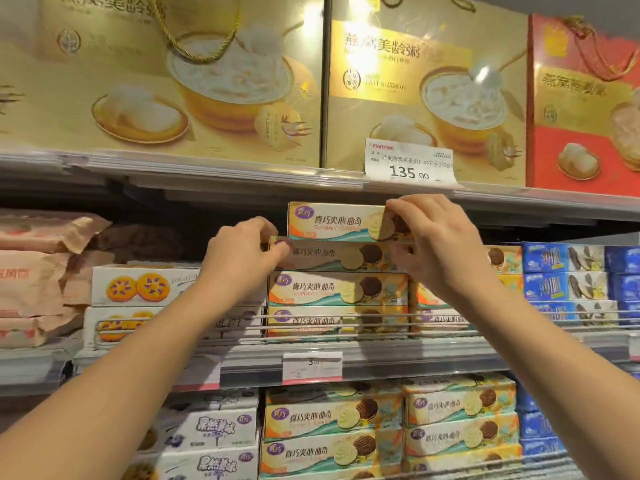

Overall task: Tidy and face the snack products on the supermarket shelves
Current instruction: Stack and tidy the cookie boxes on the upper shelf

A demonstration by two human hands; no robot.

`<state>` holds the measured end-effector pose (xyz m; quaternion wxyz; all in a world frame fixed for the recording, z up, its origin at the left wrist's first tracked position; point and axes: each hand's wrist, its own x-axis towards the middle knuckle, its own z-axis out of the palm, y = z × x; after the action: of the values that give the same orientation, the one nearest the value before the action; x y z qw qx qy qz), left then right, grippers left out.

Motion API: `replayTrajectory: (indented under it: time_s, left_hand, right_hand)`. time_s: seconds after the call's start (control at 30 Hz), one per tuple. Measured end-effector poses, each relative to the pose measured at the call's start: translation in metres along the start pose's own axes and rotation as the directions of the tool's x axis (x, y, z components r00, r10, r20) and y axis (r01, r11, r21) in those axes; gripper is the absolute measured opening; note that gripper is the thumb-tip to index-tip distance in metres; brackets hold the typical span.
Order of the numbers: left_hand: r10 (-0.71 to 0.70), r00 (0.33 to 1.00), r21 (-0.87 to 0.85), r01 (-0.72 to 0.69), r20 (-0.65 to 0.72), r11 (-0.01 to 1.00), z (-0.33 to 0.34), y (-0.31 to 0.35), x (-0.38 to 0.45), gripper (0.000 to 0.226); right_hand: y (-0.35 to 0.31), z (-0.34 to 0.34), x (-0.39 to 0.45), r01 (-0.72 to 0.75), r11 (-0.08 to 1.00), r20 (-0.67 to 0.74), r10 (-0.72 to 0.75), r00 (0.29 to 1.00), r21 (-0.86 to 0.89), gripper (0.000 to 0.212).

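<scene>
Left hand (242, 251) pinches second box (332, 256) | right hand (440, 244) pinches top box (336, 221)

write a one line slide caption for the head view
Both hands, left hand and right hand, grip stacked sandwich cookie boxes on the middle shelf.

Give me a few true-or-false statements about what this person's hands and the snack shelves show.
1. Both hands grip yellow cardboard sandwich-cookie boxes. True: the left hand and right hand are on the stack's upper boxes.
2. The white price tag reads 35.00. False: it reads 135.00.
3. Blue biscuit boxes sit right of the stack. True.
4. The large gold gift boxes stand on the lowest shelf. False: they stand on the shelf above the hands.
</scene>
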<state>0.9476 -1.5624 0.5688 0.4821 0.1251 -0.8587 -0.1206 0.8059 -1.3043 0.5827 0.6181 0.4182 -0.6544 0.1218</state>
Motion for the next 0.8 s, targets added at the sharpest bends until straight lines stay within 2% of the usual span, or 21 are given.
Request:
replayTrajectory:
  time_s: [0.1,0.23,0.4,0.57,0.8]
  left_hand:
    - [-0.004,0.996,-0.140,0.016,0.084,0.990,-0.004,-0.004,0.005,0.032]
    - [-0.020,0.987,-0.202,0.053,0.160,0.978,-0.004,-0.010,0.014,0.030]
    - [-0.023,0.972,-0.322,0.100,0.234,0.941,-0.006,-0.020,0.021,0.057]
    - [-0.007,0.966,-0.359,0.103,0.259,0.928,-0.003,-0.021,0.022,0.054]
    - [-0.010,0.971,-0.378,0.102,0.239,0.920,-0.002,-0.019,0.017,0.051]
  right_hand:
    - [-0.006,0.009,0.004,-0.019,1.000,0.035,0.019,0.999,0.006,0.059]
    - [-0.010,0.017,0.010,-0.033,0.999,0.078,0.032,0.996,0.012,0.061]
    - [-0.013,0.024,0.021,-0.099,0.995,0.181,0.092,0.979,0.028,0.058]
    - [-0.017,0.025,0.030,-0.137,0.991,0.278,0.130,0.952,0.006,0.060]
    - [-0.020,0.021,0.034,-0.137,0.990,0.335,0.117,0.935,0.037,0.061]
